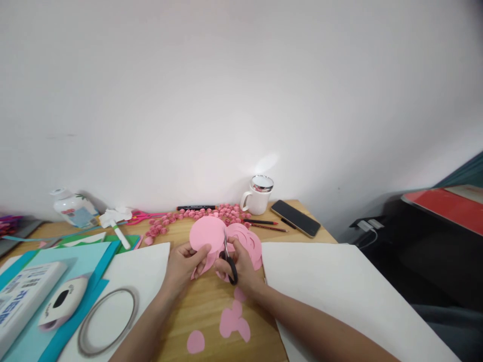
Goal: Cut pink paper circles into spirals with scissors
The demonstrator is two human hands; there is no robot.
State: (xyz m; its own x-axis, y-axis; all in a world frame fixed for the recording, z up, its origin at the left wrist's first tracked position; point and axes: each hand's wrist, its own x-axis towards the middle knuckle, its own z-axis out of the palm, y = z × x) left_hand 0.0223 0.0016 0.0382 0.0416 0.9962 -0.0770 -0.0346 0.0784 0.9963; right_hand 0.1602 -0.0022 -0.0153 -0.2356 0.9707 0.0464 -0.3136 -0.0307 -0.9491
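Observation:
My left hand (188, 260) pinches a pink paper circle (206, 233) at its lower edge and holds it up over the desk. In my right hand (241, 265) is a pair of scissors (231, 271) with black handles, its blades upright at the circle's right edge. Whether the blades are cutting into the paper cannot be made out. Behind my right hand lie overlapping cut pink paper pieces (247, 240), partly hidden. Small pink paper scraps (234, 322) and a loose pink piece (195, 342) rest on the wood nearer to me.
Many small rolled pink paper buds (156, 226) lie along the back near a white mug (260, 193), pencils (268, 228) and a phone (295, 218). White sheets (339, 296) flank the work area. At left are a tape roll (85, 322), a white-and-black device (64, 301) and a bottle (73, 207).

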